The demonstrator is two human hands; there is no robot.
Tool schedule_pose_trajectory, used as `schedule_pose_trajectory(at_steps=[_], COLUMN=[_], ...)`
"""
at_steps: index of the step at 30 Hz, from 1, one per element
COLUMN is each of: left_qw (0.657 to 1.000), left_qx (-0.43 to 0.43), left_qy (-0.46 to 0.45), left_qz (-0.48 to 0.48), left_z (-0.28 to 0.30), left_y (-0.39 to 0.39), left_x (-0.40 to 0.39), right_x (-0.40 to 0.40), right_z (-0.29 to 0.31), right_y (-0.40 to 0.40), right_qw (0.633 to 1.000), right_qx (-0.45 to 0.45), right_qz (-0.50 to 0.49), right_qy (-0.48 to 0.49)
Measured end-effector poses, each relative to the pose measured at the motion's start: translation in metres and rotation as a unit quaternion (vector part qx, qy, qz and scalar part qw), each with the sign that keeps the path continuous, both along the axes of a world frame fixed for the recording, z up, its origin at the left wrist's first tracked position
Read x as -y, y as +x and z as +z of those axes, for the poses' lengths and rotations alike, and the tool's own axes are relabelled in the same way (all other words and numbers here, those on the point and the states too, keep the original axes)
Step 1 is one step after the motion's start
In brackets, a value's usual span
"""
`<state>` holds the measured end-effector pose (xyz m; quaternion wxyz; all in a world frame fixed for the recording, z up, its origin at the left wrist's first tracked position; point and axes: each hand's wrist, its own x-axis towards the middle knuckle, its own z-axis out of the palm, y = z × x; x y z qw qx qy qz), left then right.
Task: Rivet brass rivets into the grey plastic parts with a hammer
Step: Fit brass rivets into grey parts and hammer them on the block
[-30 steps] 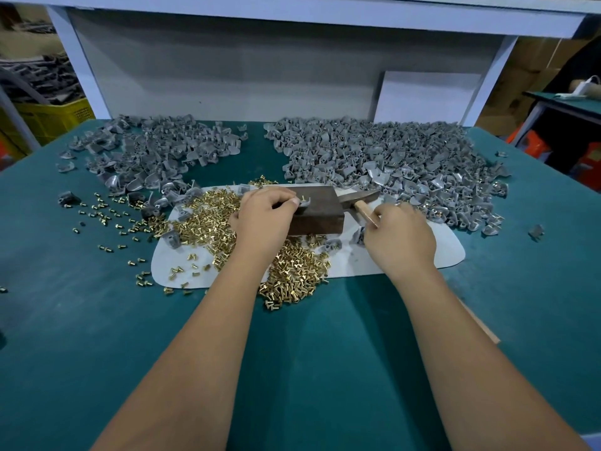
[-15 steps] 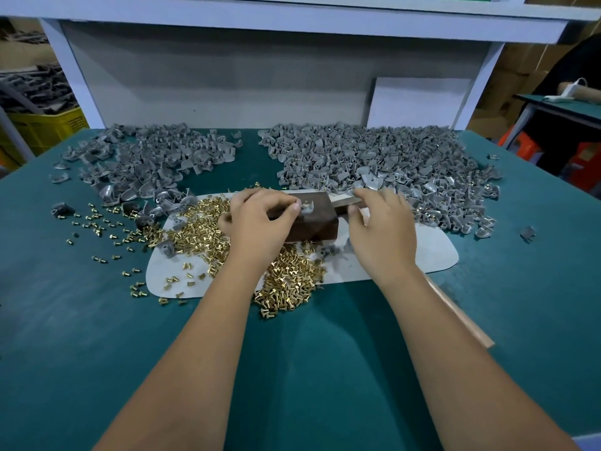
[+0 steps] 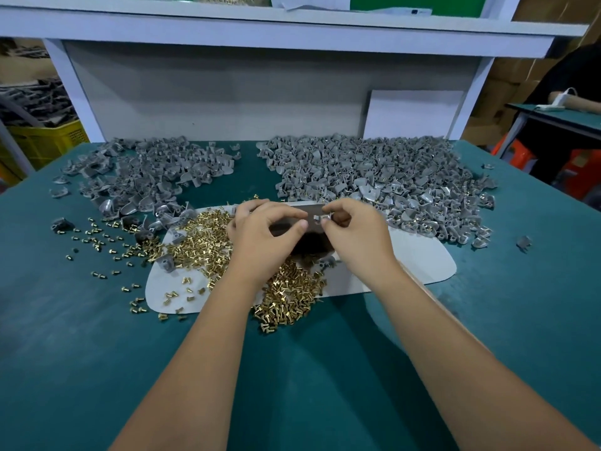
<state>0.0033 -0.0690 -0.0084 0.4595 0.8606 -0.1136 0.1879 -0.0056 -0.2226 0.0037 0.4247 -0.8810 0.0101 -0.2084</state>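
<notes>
Presently the right hand (image 3: 356, 237) pinches a small grey plastic part (image 3: 320, 219) between thumb and fingertips, right over the dark block (image 3: 310, 237). A second ago this hand held the wooden hammer handle, with the head lying across the block; the hammer is now out of its grasp, and only a sliver of what may be its handle shows under the right forearm (not certain). The left hand (image 3: 265, 236) lies curled just left of the pinch, thumb towards the part, fingers over the block's left end; whether it grips the block or a rivet cannot be told.

Judgement: striking has given way to handling, either lifting a finished piece or seating a fresh one, so the hammer must be taken up again before the next blow.

Brass rivets (image 3: 208, 236) lie heaped on the white mat (image 3: 419, 255) left of and below the grip. One heap of grey parts (image 3: 374, 180) lies beyond and right of it, another grey heap (image 3: 146, 174) beyond and left, all on the green table (image 3: 292, 369).
</notes>
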Motion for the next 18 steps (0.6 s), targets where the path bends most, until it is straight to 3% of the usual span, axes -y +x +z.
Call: schedule_pose_trajectory(at_steps=[2,5,8,14,16,18], left_qw=[1.000,1.000,0.999,0.994,0.987,0.976], left_qx=[-0.008,-0.014,-0.025,-0.047,-0.051,-0.042], left_qy=[-0.018,-0.027,-0.037,-0.099,-0.119,-0.081], left_qz=[0.008,0.003,0.000,0.017,0.098,0.199], left_z=[-0.001,-0.003,-0.006,0.002,0.004,0.002], left_y=[0.002,0.004,0.007,0.010,0.013,0.016], left_x=[0.000,0.001,0.000,-0.006,-0.021,-0.045], right_x=[0.006,0.016,0.007,-0.064,-0.080,-0.092], right_z=[0.016,0.039,0.033,-0.006,-0.003,0.001], right_y=[0.012,0.033,0.035,0.009,0.003,-0.003], right_qw=[0.999,0.981,0.970,0.988,0.982,0.974], right_qx=[-0.013,-0.001,-0.009,0.067,0.120,0.168], right_qz=[-0.037,-0.147,-0.239,-0.093,-0.041,0.023], right_qy=[0.005,0.128,0.030,-0.099,-0.136,-0.154])
